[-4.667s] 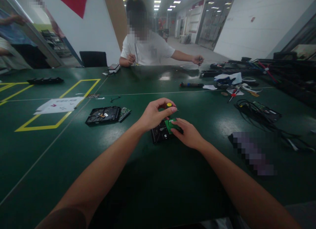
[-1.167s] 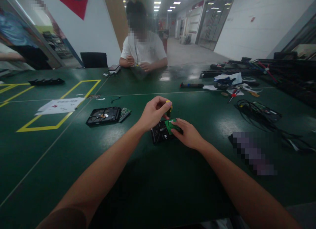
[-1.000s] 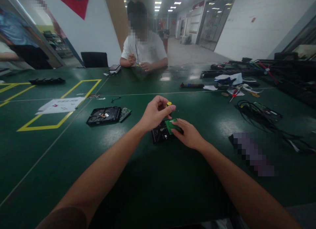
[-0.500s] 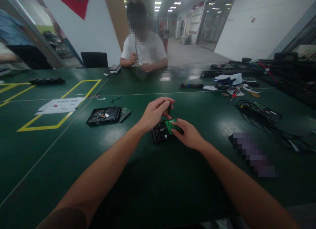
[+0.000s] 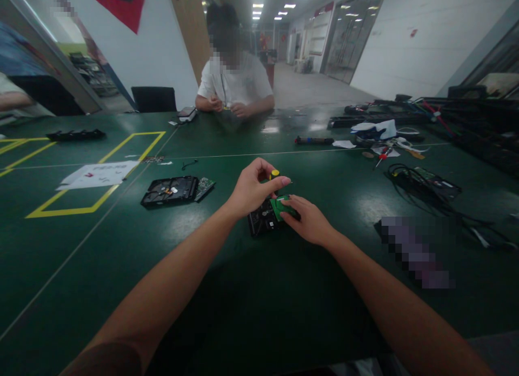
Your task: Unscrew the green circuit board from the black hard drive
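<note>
A small black hard drive [image 5: 261, 219] with a green circuit board [image 5: 279, 205] on top lies on the green table in front of me. My left hand [image 5: 253, 188] is closed round a screwdriver with a yellow cap [image 5: 275, 174], held upright over the drive. My right hand [image 5: 310, 220] rests on the drive's right side, fingers curled and pressing on the green board.
An opened hard drive [image 5: 169, 190] with a loose board lies to the left, near paper [image 5: 97, 174] inside yellow floor-tape lines. Cables and boards [image 5: 425, 182] lie at the right, tools [image 5: 383, 155] farther back. A person in a white shirt [image 5: 235, 81] sits across the table.
My left hand keeps rolling the screwdriver between its fingers, so the yellow cap shows, hides and shows again. My right hand and the drive stay put. The person opposite pulled an outstretched arm back.
</note>
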A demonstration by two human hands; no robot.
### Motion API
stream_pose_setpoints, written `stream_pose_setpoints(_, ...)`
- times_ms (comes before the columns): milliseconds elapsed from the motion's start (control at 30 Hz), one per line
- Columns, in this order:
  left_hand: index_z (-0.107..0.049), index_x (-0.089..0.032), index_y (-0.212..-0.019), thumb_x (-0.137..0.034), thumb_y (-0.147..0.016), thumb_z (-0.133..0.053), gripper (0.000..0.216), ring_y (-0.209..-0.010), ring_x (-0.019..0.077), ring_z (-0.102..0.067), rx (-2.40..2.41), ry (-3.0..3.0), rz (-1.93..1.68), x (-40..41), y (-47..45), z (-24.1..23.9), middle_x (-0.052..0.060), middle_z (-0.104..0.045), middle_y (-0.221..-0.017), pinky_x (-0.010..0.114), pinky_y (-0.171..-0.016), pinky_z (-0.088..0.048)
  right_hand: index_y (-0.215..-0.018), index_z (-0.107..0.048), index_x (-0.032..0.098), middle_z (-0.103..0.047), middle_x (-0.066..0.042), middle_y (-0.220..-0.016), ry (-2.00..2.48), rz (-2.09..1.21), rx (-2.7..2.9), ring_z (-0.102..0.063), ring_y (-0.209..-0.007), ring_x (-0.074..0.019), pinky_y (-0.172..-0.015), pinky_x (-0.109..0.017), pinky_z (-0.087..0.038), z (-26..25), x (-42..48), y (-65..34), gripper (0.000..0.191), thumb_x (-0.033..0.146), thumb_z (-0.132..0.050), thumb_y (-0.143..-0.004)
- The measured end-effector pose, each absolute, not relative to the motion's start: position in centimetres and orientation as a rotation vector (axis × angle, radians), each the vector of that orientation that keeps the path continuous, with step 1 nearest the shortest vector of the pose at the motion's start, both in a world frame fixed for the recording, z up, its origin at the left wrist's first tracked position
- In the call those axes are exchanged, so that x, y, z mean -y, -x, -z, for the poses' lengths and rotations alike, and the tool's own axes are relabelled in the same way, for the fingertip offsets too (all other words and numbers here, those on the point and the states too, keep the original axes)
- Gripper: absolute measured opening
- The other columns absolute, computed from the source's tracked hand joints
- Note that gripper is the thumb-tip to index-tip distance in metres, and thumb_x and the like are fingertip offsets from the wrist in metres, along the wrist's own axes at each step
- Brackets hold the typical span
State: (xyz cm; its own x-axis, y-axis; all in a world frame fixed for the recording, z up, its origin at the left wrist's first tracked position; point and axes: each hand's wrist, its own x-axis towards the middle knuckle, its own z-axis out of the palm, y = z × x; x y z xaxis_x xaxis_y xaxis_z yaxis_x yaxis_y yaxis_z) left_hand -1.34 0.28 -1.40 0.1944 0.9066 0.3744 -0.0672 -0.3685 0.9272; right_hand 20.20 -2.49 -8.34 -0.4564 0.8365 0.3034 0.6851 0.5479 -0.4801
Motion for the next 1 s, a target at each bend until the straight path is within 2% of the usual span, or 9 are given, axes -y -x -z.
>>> stream_pose_setpoints(133,-0.060,-0.020,-0.103,-0.038,-0.084,-0.088,0.038,-0.064,0.0073,-0.057,-0.745,-1.564,-1.337,-0.42,1.46,1.37,-0.003,-0.057,-0.086,0.018,-0.050,-0.055,-0.135,-0.069,0.019,-0.066,-0.019,-0.146,1.217,-0.408,2.285,-0.060,-0.141,-0.0342,-0.118,-0.055,-0.049,8.36,2.45,-20.27,0.041,0.040,-0.065,-0.101)
stream_pose_setpoints(267,-0.070,-0.019,-0.110,-0.042,-0.094,-0.077,0.029,-0.078,0.0122,-0.065,-0.753,-1.668,-1.311,-0.59,1.67,1.12,0.002,-0.064,-0.091,0.019,-0.057,-0.058,-0.135,-0.070,0.022,-0.067,-0.016,-0.146,1.207,-0.411,2.267,-0.060,-0.141,-0.0344,-0.117,-0.058,-0.049,8.54,2.32,-20.33,0.040,0.041,-0.065,-0.100)
stream_pose_setpoints(400,-0.073,-0.017,-0.116,-0.047,-0.101,-0.068,0.034,-0.086,0.0159,-0.069,-0.776,-1.689,-1.260,-0.57,1.81,0.90,0.007,-0.071,-0.094,0.020,-0.060,-0.058,-0.135,-0.070,0.023,-0.069,-0.015,-0.144,1.204,-0.397,2.272,-0.060,-0.141,-0.0339,-0.118,-0.057,-0.048,8.80,2.20,-20.32,0.040,0.041,-0.066,-0.100)
stream_pose_setpoints(567,-0.075,-0.019,-0.118,-0.048,-0.105,-0.058,0.036,-0.091,0.0176,-0.068,-0.746,-1.609,-1.215,-0.32,1.76,0.73,0.008,-0.070,-0.099,0.022,-0.062,-0.059,-0.136,-0.070,0.025,-0.067,-0.014,-0.146,1.217,-0.397,2.268,-0.060,-0.141,-0.0339,-0.118,-0.058,-0.048,8.79,2.22,-20.31,0.040,0.043,-0.065,-0.100)
stream_pose_setpoints(667,-0.075,-0.019,-0.116,-0.048,-0.104,-0.060,0.035,-0.094,0.0188,-0.068,-0.749,-1.585,-1.231,-0.23,1.64,0.62,0.007,-0.069,-0.098,0.024,-0.063,-0.062,-0.136,-0.069,0.024,-0.067,-0.015,-0.146,1.209,-0.396,2.274,-0.061,-0.140,-0.0339,-0.117,-0.057,-0.049,8.62,2.30,-20.28,0.040,0.043,-0.065,-0.101)
stream_pose_setpoints(800,-0.073,-0.017,-0.108,-0.049,-0.098,-0.069,0.034,-0.084,0.0158,-0.066,-0.815,-1.633,-1.290,-0.28,1.51,0.73,0.005,-0.066,-0.092,0.023,-0.061,-0.063,-0.136,-0.069,0.021,-0.067,-0.017,-0.146,1.226,-0.402,2.276,-0.060,-0.142,-0.0341,-0.119,-0.056,-0.047,8.30,2.47,-20.22,0.042,0.042,-0.065,-0.101)
stream_pose_setpoints(1000,-0.068,-0.017,-0.102,-0.044,-0.090,-0.081,0.032,-0.078,0.0123,-0.063,-0.843,-1.691,-1.327,-0.40,1.61,1.22,0.003,-0.064,-0.090,0.019,-0.058,-0.060,-0.135,-0.069,0.025,-0.067,-0.014,-0.147,1.214,-0.417,2.260,-0.060,-0.141,-0.0330,-0.118,-0.056,-0.049,8.26,2.55,-20.29,0.038,0.042,-0.064,-0.101)
